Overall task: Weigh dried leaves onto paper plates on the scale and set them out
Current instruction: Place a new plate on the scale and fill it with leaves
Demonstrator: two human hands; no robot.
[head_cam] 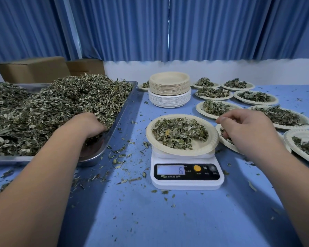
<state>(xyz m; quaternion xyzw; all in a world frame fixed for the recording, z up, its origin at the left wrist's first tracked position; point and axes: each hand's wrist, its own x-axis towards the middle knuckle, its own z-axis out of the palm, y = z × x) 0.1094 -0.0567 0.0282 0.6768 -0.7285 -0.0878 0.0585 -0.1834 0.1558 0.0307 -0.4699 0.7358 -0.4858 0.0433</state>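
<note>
Plate on scale, between left hand and right hand.

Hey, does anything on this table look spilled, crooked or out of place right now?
Yes. Loose leaf crumbs are spilled over the blue tablecloth, thickest between the metal tray and the scale and near the tray's front corner. Nothing looks tipped or damaged.
</note>
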